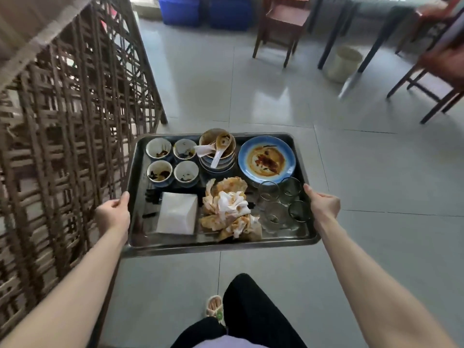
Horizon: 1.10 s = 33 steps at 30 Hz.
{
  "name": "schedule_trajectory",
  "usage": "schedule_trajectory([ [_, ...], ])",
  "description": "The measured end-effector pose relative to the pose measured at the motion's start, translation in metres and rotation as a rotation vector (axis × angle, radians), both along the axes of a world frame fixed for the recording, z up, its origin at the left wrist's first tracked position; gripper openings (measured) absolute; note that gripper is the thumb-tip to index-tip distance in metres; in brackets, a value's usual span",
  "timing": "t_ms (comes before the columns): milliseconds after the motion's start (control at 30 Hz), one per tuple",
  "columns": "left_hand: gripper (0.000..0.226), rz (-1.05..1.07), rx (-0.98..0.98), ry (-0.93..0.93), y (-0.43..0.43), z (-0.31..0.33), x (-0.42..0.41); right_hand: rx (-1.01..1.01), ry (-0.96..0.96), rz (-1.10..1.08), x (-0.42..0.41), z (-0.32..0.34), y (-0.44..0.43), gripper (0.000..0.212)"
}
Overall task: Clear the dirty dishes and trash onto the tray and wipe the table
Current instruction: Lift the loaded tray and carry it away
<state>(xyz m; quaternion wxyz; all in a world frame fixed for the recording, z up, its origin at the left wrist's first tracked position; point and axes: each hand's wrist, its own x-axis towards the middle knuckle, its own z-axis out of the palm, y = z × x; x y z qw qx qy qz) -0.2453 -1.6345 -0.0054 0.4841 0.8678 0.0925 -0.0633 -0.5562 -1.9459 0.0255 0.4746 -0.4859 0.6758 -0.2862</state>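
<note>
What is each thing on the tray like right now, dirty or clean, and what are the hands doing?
Tray: carried above the floor, loaded.
Left hand: grips tray's left edge.
Right hand: grips tray's right edge.
Cups: four, upright, dirty.
Bowls: stacked, dirty, spoons in top one.
Plate: flat, smeared with sauce.
Glasses: four, upright, look empty.
Napkins: clean, folded stack.
Tissues: crumpled, stained.

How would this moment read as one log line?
tray carried | left hand grips left rim | right hand grips right rim | blue plate, napkins aboard

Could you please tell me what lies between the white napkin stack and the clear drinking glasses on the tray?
A heap of crumpled, sauce-stained paper napkins lies there, in the head view.
</note>
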Motion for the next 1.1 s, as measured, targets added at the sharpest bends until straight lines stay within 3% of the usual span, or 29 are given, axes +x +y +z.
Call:
schedule_trajectory([
  [333, 0.038, -0.008, -0.049, -0.026, -0.21, -0.013, 0.155, -0.025, 0.017, -0.01, 0.149, -0.009, -0.197, 0.045],
  [600, 0.029, -0.036, -0.105, -0.026, -0.353, -0.006, 0.281, -0.037, 0.019, -0.019, 0.272, -0.002, -0.341, 0.042],
  [1100, 0.035, -0.052, -0.059, -0.018, -0.598, -0.02, 0.579, -0.01, 0.054, -0.032, 0.565, -0.012, -0.581, 0.042],
])
